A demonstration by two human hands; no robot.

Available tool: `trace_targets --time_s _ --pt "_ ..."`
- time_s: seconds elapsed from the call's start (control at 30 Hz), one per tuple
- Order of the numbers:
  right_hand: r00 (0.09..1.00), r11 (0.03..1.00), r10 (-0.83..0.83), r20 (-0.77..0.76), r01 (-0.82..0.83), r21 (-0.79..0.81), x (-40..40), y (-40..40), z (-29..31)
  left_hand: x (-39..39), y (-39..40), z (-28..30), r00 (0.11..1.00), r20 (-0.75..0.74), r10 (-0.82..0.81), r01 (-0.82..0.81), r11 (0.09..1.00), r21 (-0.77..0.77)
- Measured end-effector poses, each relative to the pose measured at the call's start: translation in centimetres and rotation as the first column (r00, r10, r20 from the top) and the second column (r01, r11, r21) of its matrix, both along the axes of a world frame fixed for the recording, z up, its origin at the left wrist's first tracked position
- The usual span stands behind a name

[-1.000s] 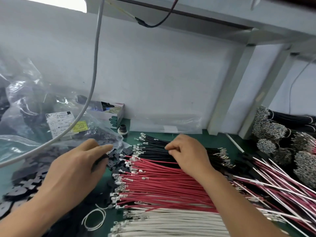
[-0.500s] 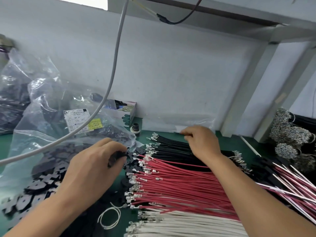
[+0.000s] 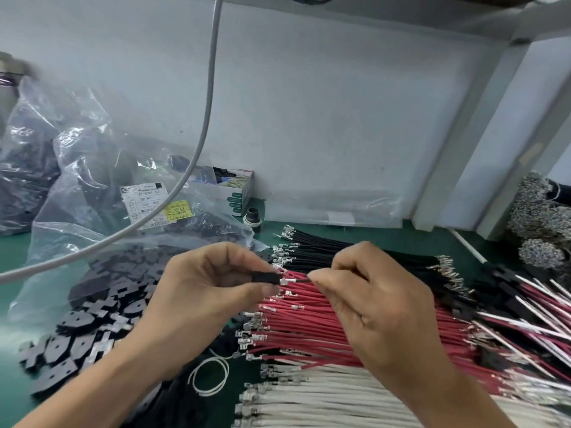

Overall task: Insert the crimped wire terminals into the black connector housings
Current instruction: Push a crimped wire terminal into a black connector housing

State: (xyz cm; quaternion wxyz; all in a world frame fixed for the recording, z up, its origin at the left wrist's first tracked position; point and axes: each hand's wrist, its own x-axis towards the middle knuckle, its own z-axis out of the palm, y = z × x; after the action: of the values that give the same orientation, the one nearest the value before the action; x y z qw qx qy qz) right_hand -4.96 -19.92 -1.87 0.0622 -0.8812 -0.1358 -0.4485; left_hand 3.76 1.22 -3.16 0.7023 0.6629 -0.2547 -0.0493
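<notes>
Left hand (image 3: 200,291): was bare, no glove, no ring or band showing on the fingers in view.
Right hand (image 3: 377,307): was bare as well, ungloved, fingernails cut short.
Left forearm (image 3: 102,384): was uncovered up to the frame's edge, no sleeve or watch visible.
Right forearm (image 3: 457,406): was likewise uncovered, no cuff in view.

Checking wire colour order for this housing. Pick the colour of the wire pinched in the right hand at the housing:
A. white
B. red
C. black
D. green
C: the right hand pinches a black wire whose metal terminal points at the black housing held by the left hand.
</notes>
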Motion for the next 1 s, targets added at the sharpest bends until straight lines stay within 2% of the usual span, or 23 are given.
trace_targets --time_s 0.2,0.33,0.43,0.6,0.77,0.87,1.0 --pt "0.997 0.985 0.077 -0.029 -0.072 0.158 -0.3 0.2 -0.7 -0.2 -0.2 0.0 0.997 -0.052 -0.056 0.056 0.998 0.005" --pt "0.998 0.983 0.051 -0.046 -0.042 0.180 -0.4 0.3 -0.7 -0.5 -0.3 0.1 0.994 -0.089 -0.068 0.066 0.998 -0.024" --pt "0.997 0.976 0.045 -0.057 -0.032 0.215 -0.3 0.0 -0.6 -0.7 -0.5 0.2 0.994 -0.091 -0.064 0.060 0.997 -0.042" --pt "0.994 0.985 0.054 -0.096 -0.037 0.170 -0.3 0.4 -0.5 -1.1 -0.7 0.4 0.995 -0.069 -0.069 0.066 0.997 -0.044" --pt "0.979 0.959 0.114 -0.169 -0.064 0.276 -0.3 0.8 -0.8 -1.3 -0.7 0.4 1.000 0.024 0.004 -0.005 0.999 0.039" --pt "0.958 0.932 0.172 -0.229 -0.083 0.353 -0.3 1.4 -1.1 -1.4 -0.7 0.4 1.000 -0.006 -0.029 0.030 0.999 0.044" --pt "0.948 0.924 0.188 -0.258 -0.082 0.372 -0.4 0.9 -1.0 -1.5 -0.8 0.6 0.999 -0.027 -0.022 0.023 0.999 0.030"
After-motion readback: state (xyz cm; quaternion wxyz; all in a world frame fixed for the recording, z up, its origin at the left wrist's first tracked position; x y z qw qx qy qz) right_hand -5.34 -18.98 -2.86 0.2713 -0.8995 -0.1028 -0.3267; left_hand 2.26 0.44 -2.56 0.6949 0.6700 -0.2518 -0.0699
